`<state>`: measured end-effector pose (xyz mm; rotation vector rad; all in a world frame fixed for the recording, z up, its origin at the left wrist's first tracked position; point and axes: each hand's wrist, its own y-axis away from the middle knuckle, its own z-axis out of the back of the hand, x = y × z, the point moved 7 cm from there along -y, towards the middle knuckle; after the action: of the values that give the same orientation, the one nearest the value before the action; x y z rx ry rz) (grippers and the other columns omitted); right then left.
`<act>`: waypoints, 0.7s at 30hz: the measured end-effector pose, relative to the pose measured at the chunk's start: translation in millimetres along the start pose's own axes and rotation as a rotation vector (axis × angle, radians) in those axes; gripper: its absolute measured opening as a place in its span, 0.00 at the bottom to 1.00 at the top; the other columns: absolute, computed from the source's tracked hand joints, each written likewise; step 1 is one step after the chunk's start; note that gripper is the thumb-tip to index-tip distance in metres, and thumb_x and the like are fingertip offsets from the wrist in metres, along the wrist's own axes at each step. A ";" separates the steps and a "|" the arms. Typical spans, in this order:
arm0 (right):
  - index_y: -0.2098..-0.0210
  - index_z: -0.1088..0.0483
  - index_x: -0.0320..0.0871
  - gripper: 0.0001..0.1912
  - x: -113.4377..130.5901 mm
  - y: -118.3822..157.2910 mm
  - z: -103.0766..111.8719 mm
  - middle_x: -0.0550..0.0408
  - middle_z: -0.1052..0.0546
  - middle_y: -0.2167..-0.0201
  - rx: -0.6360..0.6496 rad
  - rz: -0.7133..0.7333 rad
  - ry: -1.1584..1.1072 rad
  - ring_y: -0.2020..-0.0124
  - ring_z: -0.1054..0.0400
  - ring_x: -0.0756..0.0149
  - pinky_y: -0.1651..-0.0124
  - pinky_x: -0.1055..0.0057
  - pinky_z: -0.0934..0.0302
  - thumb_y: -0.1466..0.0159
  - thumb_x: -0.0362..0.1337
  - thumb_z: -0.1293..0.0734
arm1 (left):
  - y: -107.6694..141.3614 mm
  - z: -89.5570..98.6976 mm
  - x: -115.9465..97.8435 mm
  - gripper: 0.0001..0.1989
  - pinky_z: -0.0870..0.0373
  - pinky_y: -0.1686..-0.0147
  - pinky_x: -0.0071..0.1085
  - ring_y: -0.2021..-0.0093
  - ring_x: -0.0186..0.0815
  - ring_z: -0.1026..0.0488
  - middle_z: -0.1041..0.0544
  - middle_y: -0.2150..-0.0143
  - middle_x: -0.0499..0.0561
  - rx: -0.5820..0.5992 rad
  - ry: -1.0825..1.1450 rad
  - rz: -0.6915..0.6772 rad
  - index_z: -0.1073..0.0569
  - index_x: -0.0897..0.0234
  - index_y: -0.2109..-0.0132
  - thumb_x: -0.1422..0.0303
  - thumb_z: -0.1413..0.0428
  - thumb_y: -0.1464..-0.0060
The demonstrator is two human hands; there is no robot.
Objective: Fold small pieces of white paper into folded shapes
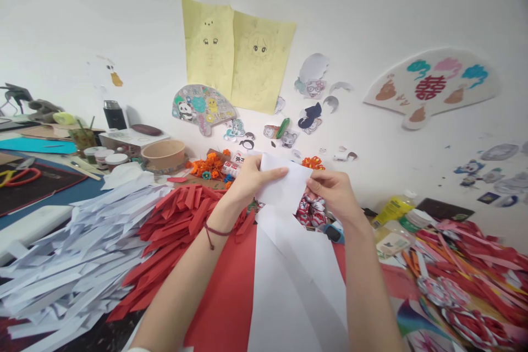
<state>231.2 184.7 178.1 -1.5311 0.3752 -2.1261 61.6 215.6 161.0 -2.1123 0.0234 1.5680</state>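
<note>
Left hand point(247, 179) and right hand point(336, 190): each grip clamped on the white paper point(284, 187), raised above the counter point(223, 297). Adjacent: red strips point(173, 220), white strips point(82, 253), bowl point(164, 154).

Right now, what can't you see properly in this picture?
Head view, the only one:
- White paper: its far side faces away; both the left hand and right hand cover its edges.
- Yellow drawings: pencil lines too faint.
- Red sheet: cut off by the bottom edge.
- Right-side paper strips: blurred.
</note>
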 end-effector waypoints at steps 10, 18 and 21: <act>0.74 0.26 0.41 0.12 -5.0 -0.2 1.7 0.58 0.29 0.81 0.002 0.011 -0.049 0.81 0.40 0.71 0.78 0.74 0.46 0.43 0.45 0.28 | 1.5 -2.1 -3.1 0.22 0.28 0.66 0.31 0.65 0.38 0.23 0.20 0.60 0.58 0.003 -0.008 -0.007 0.23 0.69 0.57 0.60 0.34 0.57; 0.71 0.25 0.41 0.12 -7.4 -0.7 -0.3 0.58 0.28 0.80 0.010 -0.002 -0.088 0.80 0.39 0.72 0.77 0.74 0.44 0.44 0.44 0.27 | 3.0 -4.4 -5.2 0.21 0.29 0.67 0.29 0.65 0.38 0.24 0.21 0.60 0.57 0.010 -0.028 -0.008 0.24 0.68 0.55 0.61 0.35 0.55; 0.71 0.24 0.41 0.13 -10.0 -0.8 -0.2 0.58 0.28 0.80 0.002 -0.021 -0.096 0.80 0.39 0.71 0.77 0.73 0.43 0.46 0.45 0.26 | 3.1 -4.5 -6.4 0.20 0.29 0.67 0.28 0.64 0.38 0.24 0.21 0.59 0.58 0.005 -0.045 -0.018 0.24 0.68 0.55 0.61 0.36 0.54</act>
<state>233.3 190.8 170.4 -1.6354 0.3246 -2.0587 62.5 209.2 166.5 -2.0674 -0.0078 1.6027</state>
